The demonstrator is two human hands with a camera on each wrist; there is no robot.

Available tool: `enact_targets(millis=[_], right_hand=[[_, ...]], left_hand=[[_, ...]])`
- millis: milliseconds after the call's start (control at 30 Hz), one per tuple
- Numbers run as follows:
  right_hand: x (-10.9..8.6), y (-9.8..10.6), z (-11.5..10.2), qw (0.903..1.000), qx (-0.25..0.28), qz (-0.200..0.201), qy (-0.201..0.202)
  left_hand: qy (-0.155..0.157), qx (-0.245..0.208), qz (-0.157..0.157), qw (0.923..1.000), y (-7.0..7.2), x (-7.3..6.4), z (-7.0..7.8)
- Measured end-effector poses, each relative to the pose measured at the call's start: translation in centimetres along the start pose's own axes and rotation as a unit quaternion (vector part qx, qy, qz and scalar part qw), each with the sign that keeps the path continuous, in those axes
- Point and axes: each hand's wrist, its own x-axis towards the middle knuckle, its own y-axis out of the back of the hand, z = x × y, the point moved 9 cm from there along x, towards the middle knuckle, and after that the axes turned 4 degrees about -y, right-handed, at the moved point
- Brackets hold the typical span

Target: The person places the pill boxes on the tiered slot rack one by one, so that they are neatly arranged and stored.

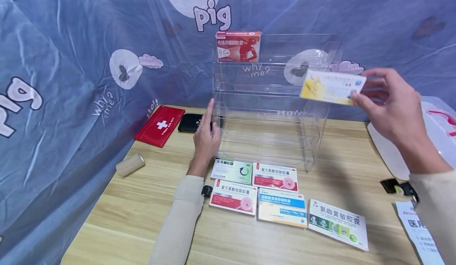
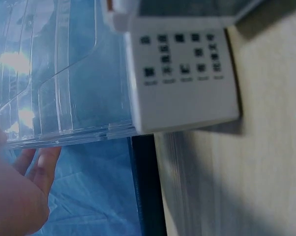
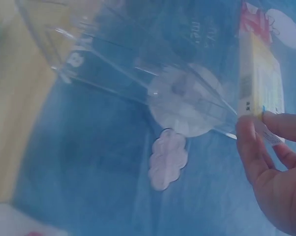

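Your right hand (image 1: pixel 395 106) pinches the yellow-and-white box (image 1: pixel 331 86) by its right end, long axis pointing left across the clear rack (image 1: pixel 256 92). Your left hand (image 1: pixel 208 138), fingers extended, is at the rack's left side.

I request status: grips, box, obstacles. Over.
Right grip: pinching yellow-white box, raised. Left grip: at clear rack, left side. Red box: top shelf, left end.

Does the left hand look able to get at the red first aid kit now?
Probably yes: the left hand is at the side of the clear rack, and the red first aid kit lies uncovered to its left; only the black case lies partly between.
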Motion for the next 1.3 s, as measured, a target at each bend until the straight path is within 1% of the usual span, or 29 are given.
enact_targets(millis=[100,233,300,400,533,667,800,933,1067,1167,1300], right_hand=[[2.8,-0.6,-1.6,0.9999,-0.011,0.001,0.0],[6.2,-1.1,-3.2,0.9995,-0.025,-0.01,-0.018],[7.6,-1.1,-4.0,0.9993,-0.028,-0.009,-0.021],[9.5,-1.1,-5.2,0.9996,-0.026,0.003,-0.014],[11.1,-1.6,-6.4,0.9989,-0.043,0.017,0.004],[12.0,-2.7,-7.1,0.9971,-0.07,0.018,0.022],[12.4,-3.7,-7.7,0.9947,-0.094,0.003,0.043],[12.5,-4.8,-7.7,0.9892,-0.131,-0.04,0.051],[12.4,-5.8,-6.9,0.9849,-0.148,-0.076,0.047],[12.2,-6.4,-6.8,0.9816,-0.164,-0.077,0.061],[11.9,-7.2,-7.3,0.9795,-0.176,-0.054,0.082]], left_hand=[[0.001,-0.001,-0.002,1.0,-0.1,0.0,0.0],[-0.001,-0.002,-0.008,1.0,-0.3,-0.1,0.1],[-0.004,-0.002,-0.008,1.0,-0.3,-0.1,0.1],[-0.009,0.0,-0.006,0.9999,-0.3,-0.1,0.2],[-0.012,0.001,-0.004,0.9999,-0.2,-0.1,0.2],[-0.009,0.0,-0.007,0.9999,-0.2,-0.2,0.0],[-0.008,-0.001,-0.012,0.9999,-0.2,-0.2,-0.1],[-0.008,-0.003,-0.014,0.9999,-0.2,-0.1,-0.1],[-0.009,-0.004,-0.01,0.9999,0.0,-0.1,0.0],[-0.012,-0.003,-0.004,0.9999,0.1,-0.1,0.0],[-0.017,-0.002,0.003,0.9999,0.2,0.0,0.1]])
